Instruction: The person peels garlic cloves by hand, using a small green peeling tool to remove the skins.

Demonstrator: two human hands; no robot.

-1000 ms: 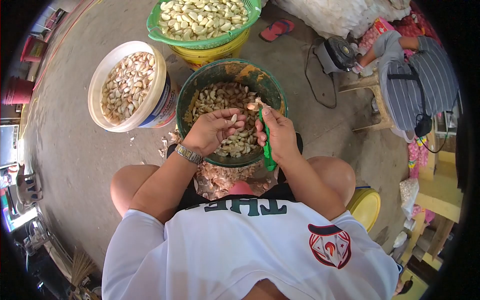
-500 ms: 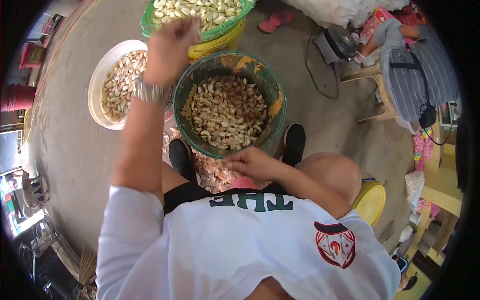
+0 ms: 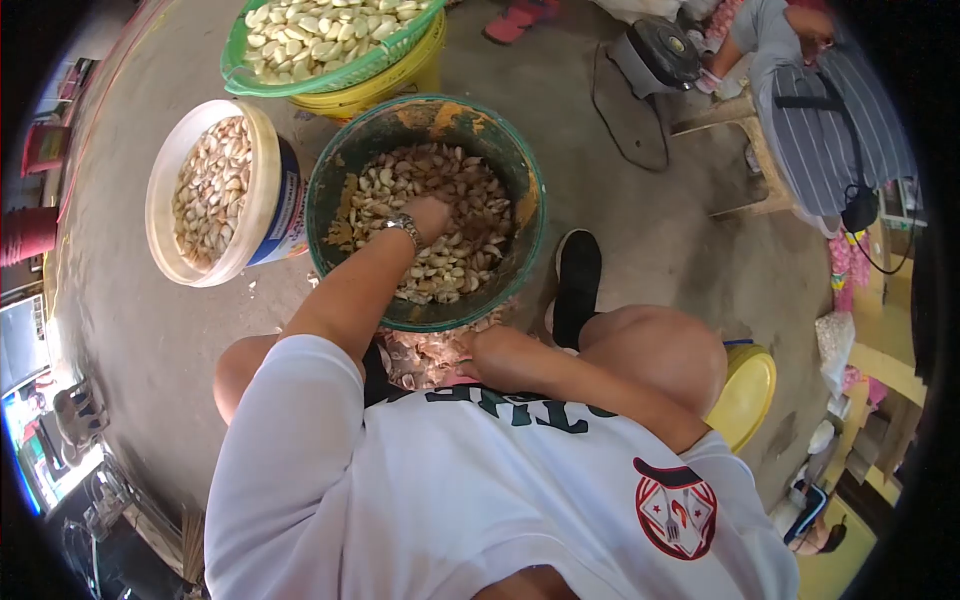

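Note:
My left hand, with a metal watch at the wrist, reaches into a green tub of garlic cloves; its fingers are hidden among them. Just outside the tub's near rim, my right hand is low over a heap of peels. It looks curled closed, and whatever it might hold is hidden. Left of the tub, a tilted white bucket contains more unpeeled cloves. Pale peeled cloves fill a green basket on a yellow bucket.
A person in grey sits at the upper right beside a plastic stool and a dark appliance with a cord. A yellow-lidded container stands right of my knee. Red slippers lie beyond the tub.
My left hand has come down from near the green basket into the tub. The view has shifted, and the white bucket now shows more of its side. My right hand remains near the tub's near rim.

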